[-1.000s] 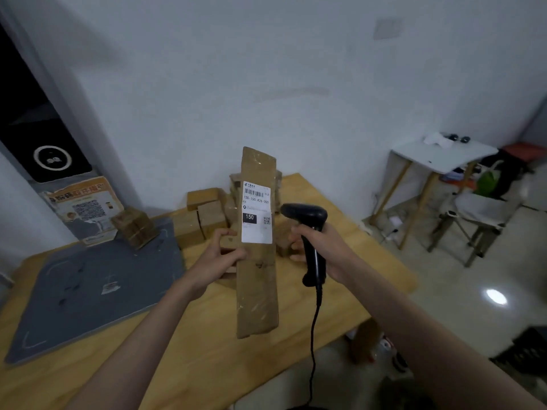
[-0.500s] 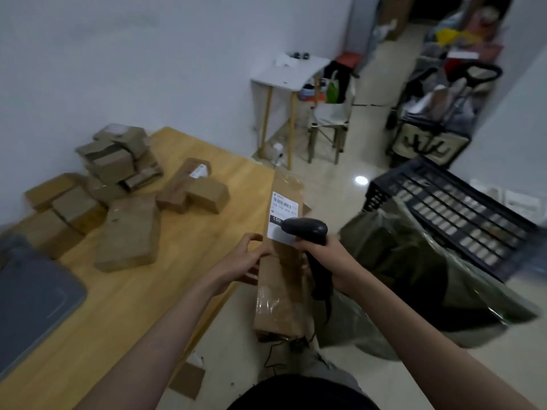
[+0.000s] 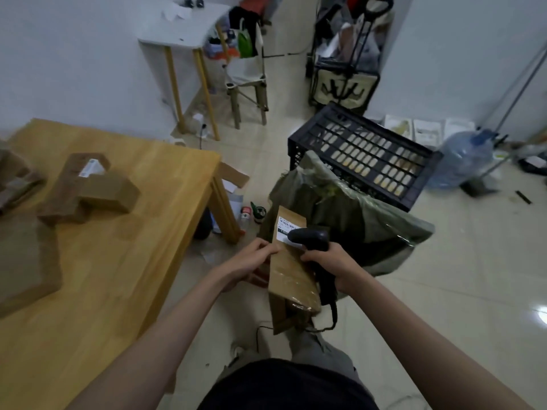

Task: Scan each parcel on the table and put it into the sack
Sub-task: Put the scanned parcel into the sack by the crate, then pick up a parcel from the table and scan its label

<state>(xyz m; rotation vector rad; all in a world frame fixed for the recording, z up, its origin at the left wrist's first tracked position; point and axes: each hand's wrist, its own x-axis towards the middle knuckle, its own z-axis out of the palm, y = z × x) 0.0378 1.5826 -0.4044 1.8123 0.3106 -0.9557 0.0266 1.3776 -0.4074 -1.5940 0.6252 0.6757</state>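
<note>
A long brown parcel (image 3: 288,276) with a white label near its top is held off the table, over the floor, its top end at the mouth of the green sack (image 3: 370,220). My left hand (image 3: 251,261) grips the parcel's left edge. My right hand (image 3: 328,261) holds the black barcode scanner (image 3: 310,236), whose head lies over the label. Several more brown parcels (image 3: 100,187) lie on the wooden table (image 3: 118,276) at the left.
A black plastic crate (image 3: 364,155) stands behind the sack. Small bottles and a tape roll (image 3: 251,213) sit on the floor by the table leg. A white side table (image 3: 183,34), a chair, a trolley and a water jug (image 3: 464,155) stand farther off.
I have turned right, away from the table. Both hands carried the parcel and scanner from above the table to the sack's mouth, and the parcel now tilts forward.
</note>
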